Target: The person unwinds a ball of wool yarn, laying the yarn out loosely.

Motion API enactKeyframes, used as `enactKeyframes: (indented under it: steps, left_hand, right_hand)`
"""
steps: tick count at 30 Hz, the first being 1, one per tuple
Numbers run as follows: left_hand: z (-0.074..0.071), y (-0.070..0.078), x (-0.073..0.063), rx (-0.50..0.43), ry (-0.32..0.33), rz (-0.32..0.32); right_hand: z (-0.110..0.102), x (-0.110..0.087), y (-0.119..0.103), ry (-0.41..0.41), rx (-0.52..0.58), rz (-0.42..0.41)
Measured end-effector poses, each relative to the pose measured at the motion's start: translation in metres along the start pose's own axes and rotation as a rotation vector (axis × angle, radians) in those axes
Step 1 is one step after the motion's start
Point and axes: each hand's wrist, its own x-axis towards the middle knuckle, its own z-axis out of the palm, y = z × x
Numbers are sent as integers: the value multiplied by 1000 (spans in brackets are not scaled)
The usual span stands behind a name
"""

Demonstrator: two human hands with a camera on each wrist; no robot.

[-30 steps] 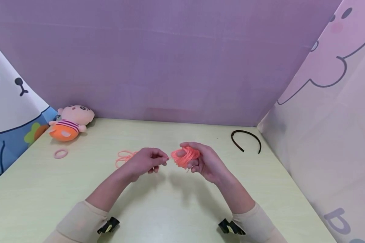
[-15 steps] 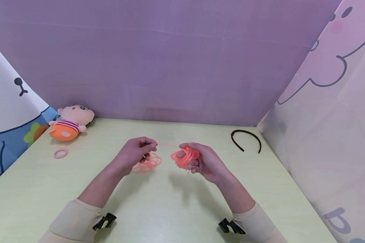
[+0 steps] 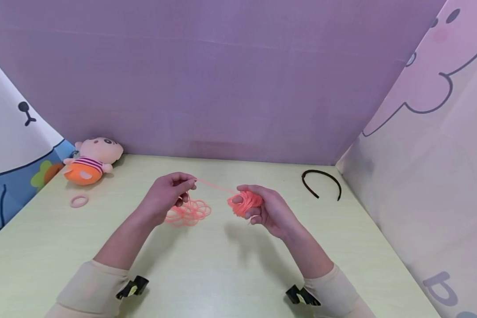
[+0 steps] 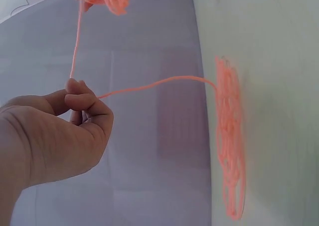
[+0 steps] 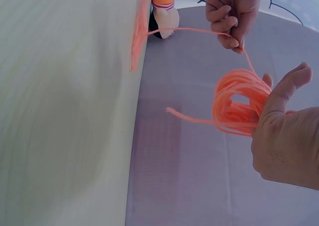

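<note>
A wound bundle of coral-orange yarn (image 3: 246,203) sits in my right hand (image 3: 272,210), whose fingers and thumb hold it above the table. From it a single strand (image 3: 216,186) runs taut to my left hand (image 3: 167,194), which pinches it between thumb and forefinger. Beyond the left fingers the strand droops, in the left wrist view, to a pile of loose yarn loops (image 4: 230,136) on the table. In the right wrist view the bundle (image 5: 229,101) shows an open centre and a short loose end hanging off it.
On the pale table (image 3: 222,274), a plush doll in orange trousers (image 3: 91,161) and a pink ring (image 3: 79,201) lie at the left. A dark headband (image 3: 322,176) lies at the back right. A purple cloth backdrop (image 3: 222,88) rises behind the table.
My left hand has moved left and up, away from the bundle, drawing out a longer strand. More of the loose yarn pile now shows beside it. The right hand has hardly moved.
</note>
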Motion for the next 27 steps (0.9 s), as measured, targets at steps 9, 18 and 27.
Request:
enactKeyframes:
  steps: [9,18,27]
  left_hand:
    - [-9,3,1,-75,85,21]
    - [-17,5,0,-97,178,-5]
    - [-22,5,0,-63,249,-56]
  right_hand:
    - [-1,1,-1,46,17,-18]
    - [-2,1,-2,59,41,-36]
    - [-2,1,-2,61,40,-35]
